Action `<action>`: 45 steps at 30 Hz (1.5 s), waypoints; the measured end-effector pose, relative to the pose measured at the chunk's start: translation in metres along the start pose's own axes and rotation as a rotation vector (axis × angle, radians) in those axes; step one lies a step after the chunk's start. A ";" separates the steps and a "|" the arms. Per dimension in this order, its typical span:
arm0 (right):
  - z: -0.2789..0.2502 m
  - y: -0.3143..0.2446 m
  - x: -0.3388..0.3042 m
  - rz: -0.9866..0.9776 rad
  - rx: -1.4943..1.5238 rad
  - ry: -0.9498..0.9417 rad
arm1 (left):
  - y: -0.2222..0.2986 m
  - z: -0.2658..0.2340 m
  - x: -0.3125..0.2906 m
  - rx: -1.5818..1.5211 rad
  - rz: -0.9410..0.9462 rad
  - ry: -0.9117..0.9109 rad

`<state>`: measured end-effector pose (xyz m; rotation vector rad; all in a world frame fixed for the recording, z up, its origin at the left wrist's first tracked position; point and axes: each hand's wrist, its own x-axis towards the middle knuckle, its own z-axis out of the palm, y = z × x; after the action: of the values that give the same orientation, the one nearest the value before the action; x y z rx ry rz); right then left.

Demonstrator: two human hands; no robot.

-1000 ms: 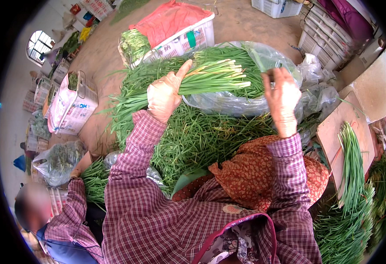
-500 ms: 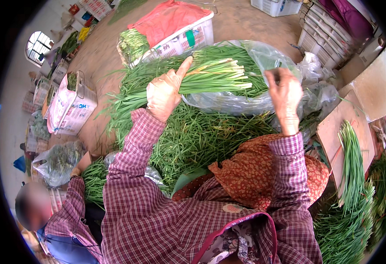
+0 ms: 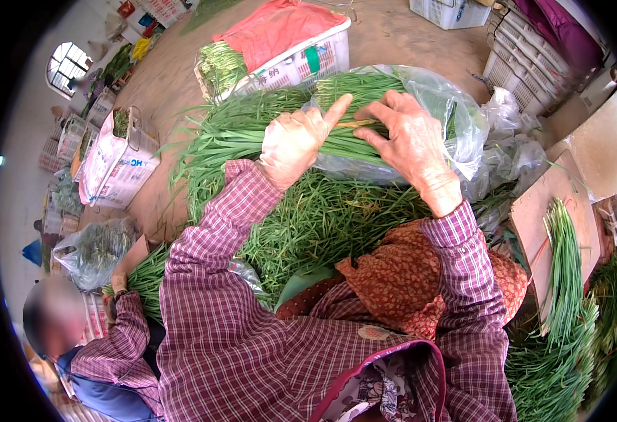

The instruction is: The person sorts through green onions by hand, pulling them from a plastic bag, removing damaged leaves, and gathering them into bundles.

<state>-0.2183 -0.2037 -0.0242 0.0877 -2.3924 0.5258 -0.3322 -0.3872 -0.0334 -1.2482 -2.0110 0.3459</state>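
My left hand (image 3: 294,146) is closed round a bundle of green garlic chives (image 3: 232,144), its index finger stretched along the stems. The bundle lies across a clear plastic bag (image 3: 469,156) that has more chives in it. Over the pale stem end, my right hand (image 3: 414,144) pinches at a yellowed chive leaf (image 3: 354,123) between thumb and fingers. Those fingers cover most of the stem ends. Below both hands spreads a heap of loose chives (image 3: 308,221), reaching to a floral orange-brown cloth (image 3: 400,264) over my lap.
A white crate (image 3: 333,53) under red plastic stands beyond the bag. At right, a tied chive bunch (image 3: 563,260) leans on a board (image 3: 526,211), with more bunches (image 3: 551,373) below. A co-worker (image 3: 115,344) sits at left near a bagged heap (image 3: 101,250). Stacked crates (image 3: 516,74) stand far right.
My right hand has moved left from the bag's edge onto the bundle's stem end. My left hand and the bundle have shifted slightly right.
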 end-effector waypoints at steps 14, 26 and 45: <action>-0.001 0.023 0.002 0.487 0.923 -0.061 | -0.008 0.005 -0.005 -0.264 -0.095 0.059; -0.015 0.038 -0.021 0.570 1.885 0.013 | -0.019 0.026 -0.020 -0.314 -0.215 -0.083; 0.013 -0.001 0.007 0.069 0.251 0.011 | -0.039 0.017 -0.054 0.045 -0.179 -0.047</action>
<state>-0.2308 -0.2092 -0.0281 0.1129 -2.3146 0.8552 -0.3560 -0.4505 -0.0465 -1.0317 -2.1245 0.3343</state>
